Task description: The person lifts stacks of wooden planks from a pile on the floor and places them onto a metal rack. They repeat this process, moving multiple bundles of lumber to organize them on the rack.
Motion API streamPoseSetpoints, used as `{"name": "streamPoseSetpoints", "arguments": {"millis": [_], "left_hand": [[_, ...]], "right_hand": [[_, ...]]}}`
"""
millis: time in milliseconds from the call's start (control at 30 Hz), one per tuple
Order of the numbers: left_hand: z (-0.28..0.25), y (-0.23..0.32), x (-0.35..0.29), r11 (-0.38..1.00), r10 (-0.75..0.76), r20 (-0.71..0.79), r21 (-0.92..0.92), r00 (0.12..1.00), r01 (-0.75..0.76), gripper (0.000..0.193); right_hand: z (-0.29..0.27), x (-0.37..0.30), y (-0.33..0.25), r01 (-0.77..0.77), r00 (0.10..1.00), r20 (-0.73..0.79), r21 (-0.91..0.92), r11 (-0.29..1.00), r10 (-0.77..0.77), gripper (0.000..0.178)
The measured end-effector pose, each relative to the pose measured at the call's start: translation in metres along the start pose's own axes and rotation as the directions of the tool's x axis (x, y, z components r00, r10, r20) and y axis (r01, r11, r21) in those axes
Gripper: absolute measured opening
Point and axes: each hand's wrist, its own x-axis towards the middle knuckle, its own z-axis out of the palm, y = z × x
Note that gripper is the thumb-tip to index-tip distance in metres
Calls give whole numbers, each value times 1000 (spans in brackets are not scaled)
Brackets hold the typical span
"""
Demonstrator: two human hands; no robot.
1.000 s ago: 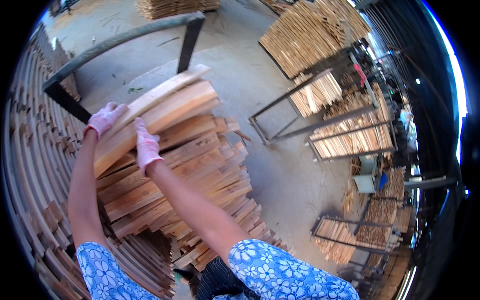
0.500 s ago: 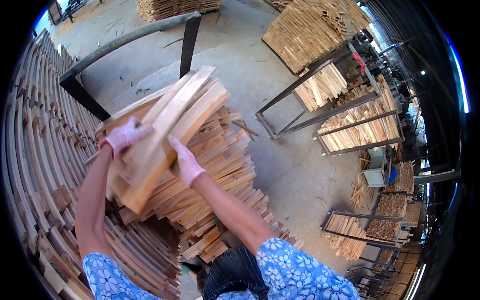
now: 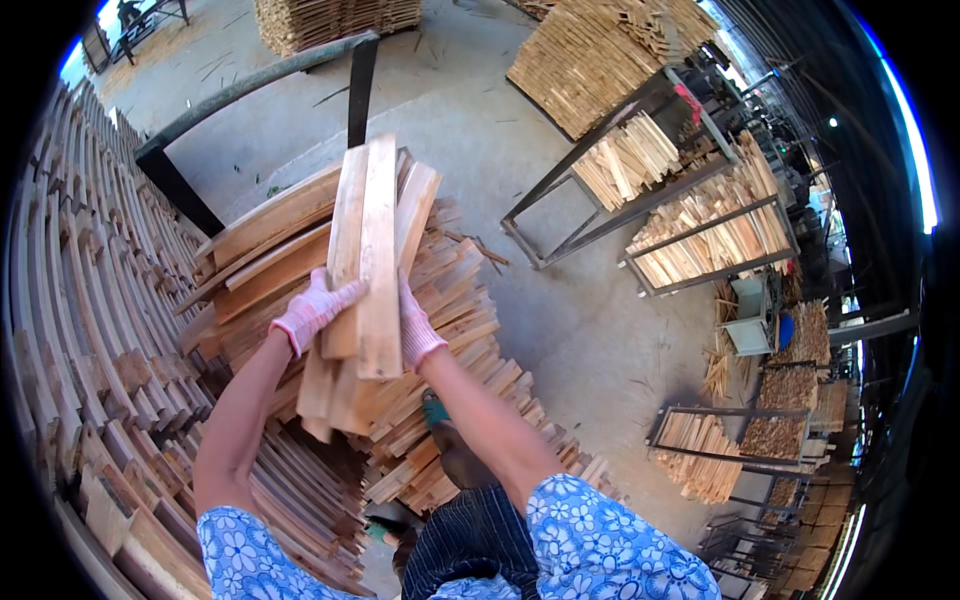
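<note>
Clearly, boards [image 3: 379, 260] lie between both hands [image 3: 312, 314] [image 3: 416, 326], probably supported underneath, unseen.

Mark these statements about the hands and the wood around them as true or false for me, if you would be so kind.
1. The left hand and right hand hold boards between them. True.
2. Both hands are ungloved. False: they wear pale pink gloves.
3. The sleeves have a floral pattern. True.
4. The racks on the picture's right side hold no wood. False: wooden pieces lie in the racks.
5. A dark upright post stands beyond the held boards. True.
</note>
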Motion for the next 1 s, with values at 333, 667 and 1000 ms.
{"name": "streamPoseSetpoints", "arguments": {"millis": [333,667,1000], "left_hand": [[106,-59,-96,611,-2,371,-735,929,295,86],[102,-23,-181,556,83,518,-733,851,392,100],[51,61,-341,467,483,290,-883,826,37,93]], "right_hand": [[-56,-158,79,189,978,-50,-213,959,-204,102],[-14,-239,73,303,950,45,-375,876,-309,113],[47,-359,28,599,793,346,-289,747,-502,95]]}}
